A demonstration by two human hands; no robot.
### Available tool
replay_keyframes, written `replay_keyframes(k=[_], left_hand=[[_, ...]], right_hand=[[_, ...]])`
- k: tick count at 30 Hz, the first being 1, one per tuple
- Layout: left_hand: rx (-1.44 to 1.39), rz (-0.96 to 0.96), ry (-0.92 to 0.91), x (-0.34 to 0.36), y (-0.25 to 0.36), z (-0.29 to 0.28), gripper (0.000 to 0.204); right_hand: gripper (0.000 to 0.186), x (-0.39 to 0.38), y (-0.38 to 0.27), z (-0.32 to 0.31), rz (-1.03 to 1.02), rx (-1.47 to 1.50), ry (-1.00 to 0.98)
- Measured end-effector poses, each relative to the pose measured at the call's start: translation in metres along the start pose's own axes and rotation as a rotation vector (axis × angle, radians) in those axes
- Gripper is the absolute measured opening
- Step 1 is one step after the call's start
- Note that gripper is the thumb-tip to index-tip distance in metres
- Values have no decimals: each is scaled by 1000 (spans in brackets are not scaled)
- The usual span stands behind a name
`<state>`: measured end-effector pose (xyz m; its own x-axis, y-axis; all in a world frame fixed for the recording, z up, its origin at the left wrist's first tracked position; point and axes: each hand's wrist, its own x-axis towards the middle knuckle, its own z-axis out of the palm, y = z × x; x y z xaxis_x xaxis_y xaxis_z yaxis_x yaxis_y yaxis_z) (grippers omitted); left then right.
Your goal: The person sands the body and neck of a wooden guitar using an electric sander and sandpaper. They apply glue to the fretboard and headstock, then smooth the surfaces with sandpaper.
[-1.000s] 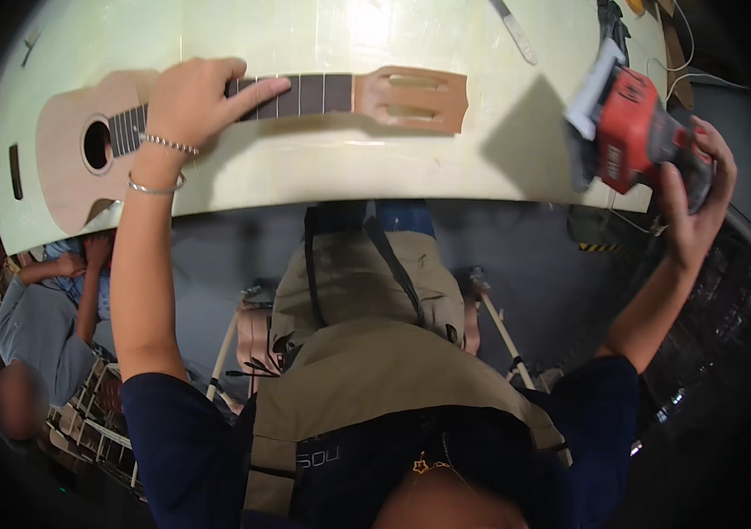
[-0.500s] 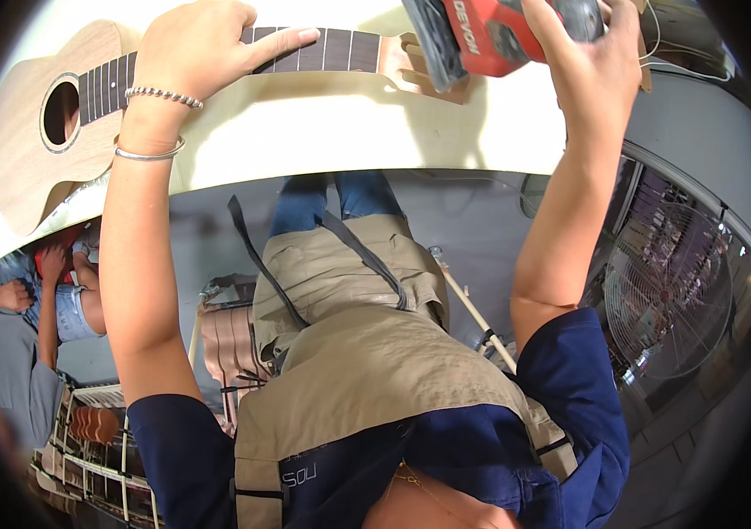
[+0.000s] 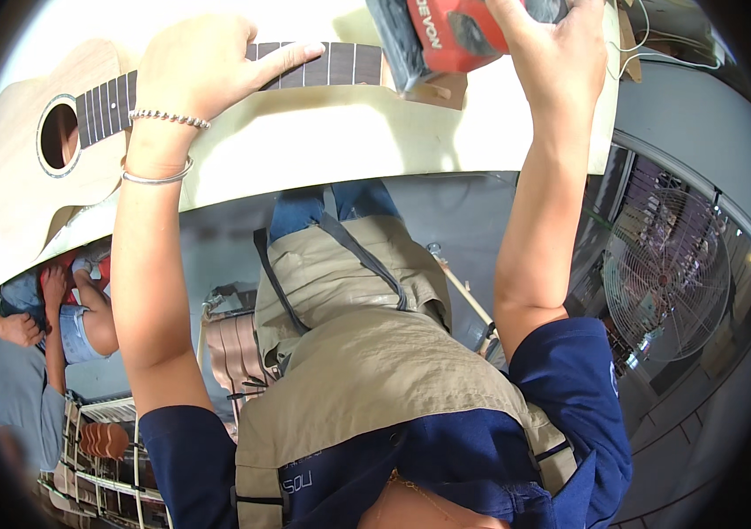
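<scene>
An unfinished pale wooden ukulele (image 3: 14, 145) without strings lies face up on the whitish table (image 3: 349, 132), its body at the left and its neck pointing right. My left hand (image 3: 199, 70) is closed over the dark fretboard (image 3: 340, 63), the thumb stretched along it and the fingertips out of sight on the far side. A red and black power sander (image 3: 459, 40) is gripped in my right hand (image 3: 560, 57). Its dark sanding pad sits at the headstock (image 3: 439, 91), covering much of it; whether they touch I cannot tell.
A large wire fan (image 3: 666, 273) stands at the right, below a grey surface with white cables (image 3: 657, 55). At lower left, other people's hands (image 3: 22, 328) show beside a rack (image 3: 119, 410) holding wooden parts.
The sander and my right hand have shifted left and now hide more of the headstock. My left hand stays on the neck. The whole view has shifted slightly.
</scene>
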<state>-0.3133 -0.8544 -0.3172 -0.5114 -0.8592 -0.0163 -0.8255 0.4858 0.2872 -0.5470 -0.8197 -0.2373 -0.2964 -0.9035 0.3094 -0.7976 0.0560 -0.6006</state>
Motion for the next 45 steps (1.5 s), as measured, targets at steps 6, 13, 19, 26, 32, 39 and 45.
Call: replay_keyframes(k=[6,13,19,26,32,39,45], left_hand=[[-16,0,10,-5,-5,-3,69],[-4,24,-30,-13,-28,5,64],[-29,-32,-132,-27,-50,7,61],[1,-19,-109,-42,-73,14,61],[17,-9,-33,-45,-79,17,68],[19,-37,-150,-45,-76,8,61],[7,-25,-154,-48,-79,7,60]], right_hand=[[55,0,39,-33,-327,-221,-85],[57,-6,58,-47,-895,47,-533],[37,-25,39,-14,-1031,122,-643],[28,-30,26,-1,-984,164,-699],[31,-31,20,6,-909,214,-715],[33,-27,25,8,-939,248,-708],[35,-29,34,1,-977,229,-707]])
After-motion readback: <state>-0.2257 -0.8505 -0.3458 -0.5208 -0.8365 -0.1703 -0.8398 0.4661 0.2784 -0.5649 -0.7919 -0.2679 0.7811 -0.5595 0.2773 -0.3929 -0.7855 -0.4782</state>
